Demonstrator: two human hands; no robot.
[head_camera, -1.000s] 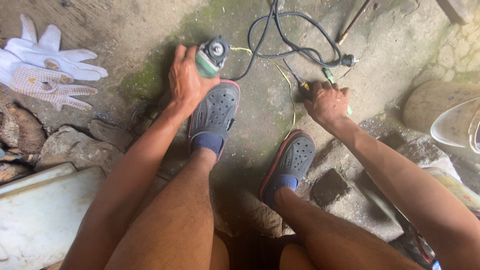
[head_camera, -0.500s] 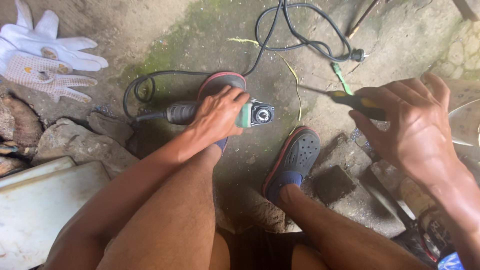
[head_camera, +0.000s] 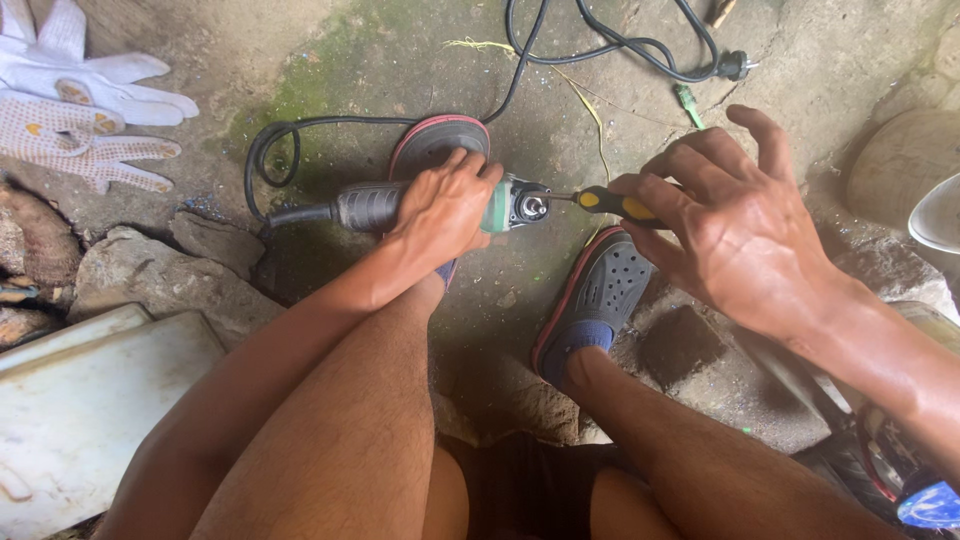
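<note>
In left grip (head_camera: 445, 205) — grinder (head_camera: 505, 205), screwdriver (head_camera: 610, 203) alongside

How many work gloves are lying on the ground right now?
2: one white glove at the top-left corner, and a dotted glove just below it, partly overlapping. More may lie outside the view.

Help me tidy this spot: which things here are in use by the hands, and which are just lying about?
In use: angle grinder gripped by the left hand; screwdriver in the right hand, tip at the grinder's head; its black power cord.

Lying about: white work gloves, rocks, white panel.
</note>
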